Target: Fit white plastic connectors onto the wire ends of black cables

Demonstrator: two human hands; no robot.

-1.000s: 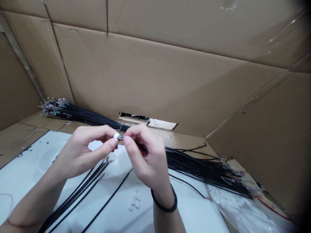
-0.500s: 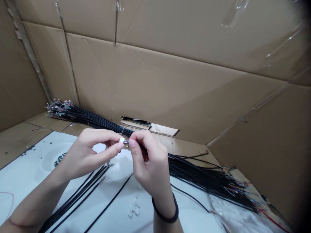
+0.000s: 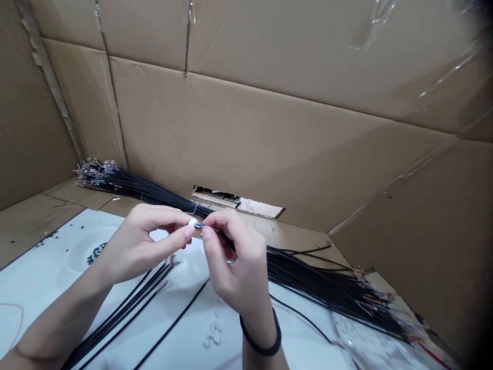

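Note:
Between the thumb and forefinger of my left hand (image 3: 150,239) is a small white plug connector (image 3: 193,222). Thin coloured wires (image 3: 199,225) run out of its right side into the fingertips of my right hand (image 3: 234,254), which pinches them close to the connector. A black cable passes under my right fingers, partly hidden by them. Both hands are held above the white table top (image 3: 185,313). Below my left hand lie several black cables (image 3: 127,303) with bare coloured wire ends.
A long bundle of black cables (image 3: 154,192) with frayed coloured ends lies along the cardboard wall (image 3: 239,133). Small white connectors (image 3: 212,331) lie on the table. At left, a shallow white dish (image 3: 77,252) holds small dark pieces. A clear plastic bag (image 3: 365,339) lies at right.
My right fingertips have shifted slightly left, closer to the connector, and the connector has tilted a little. Otherwise the hands keep nearly the same place.

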